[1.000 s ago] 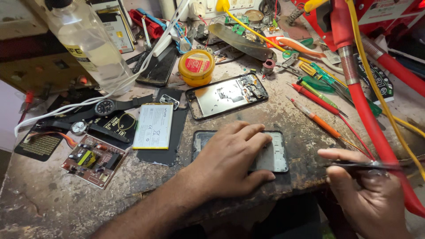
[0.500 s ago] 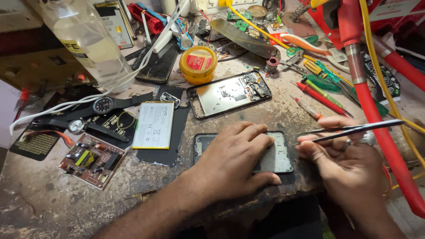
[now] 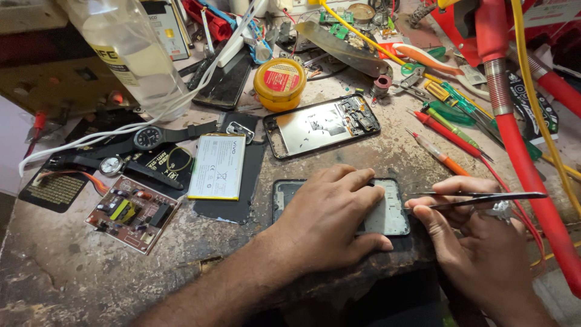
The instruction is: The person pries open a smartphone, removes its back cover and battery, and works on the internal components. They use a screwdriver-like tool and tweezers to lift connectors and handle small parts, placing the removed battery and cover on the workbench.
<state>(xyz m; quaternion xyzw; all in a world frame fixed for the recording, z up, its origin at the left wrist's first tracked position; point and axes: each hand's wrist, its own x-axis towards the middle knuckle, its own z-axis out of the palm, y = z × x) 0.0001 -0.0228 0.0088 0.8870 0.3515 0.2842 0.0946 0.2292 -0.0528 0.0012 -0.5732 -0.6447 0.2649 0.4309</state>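
My left hand (image 3: 330, 221) lies flat on a dark phone back panel (image 3: 390, 215) near the bench's front edge, pressing it down. My right hand (image 3: 478, 236) is just right of the panel and grips black tweezers (image 3: 478, 198), whose tips point left at the panel's right edge. An opened phone frame (image 3: 321, 124) with its board exposed lies behind the panel. A white phone battery (image 3: 218, 166) rests on a black sheet to the left.
A yellow round tin (image 3: 279, 82), a clear plastic bottle (image 3: 130, 54), two wristwatches (image 3: 148, 138), a brown circuit board (image 3: 130, 213), screwdrivers (image 3: 448, 130) and a red hose (image 3: 520, 157) crowd the worn bench. The front left stretch of the bench holds only scuffed wood.
My right hand has risen from the lower right and moved left, bringing the tweezers' tips to the panel's right edge. My left hand has stayed on the panel.
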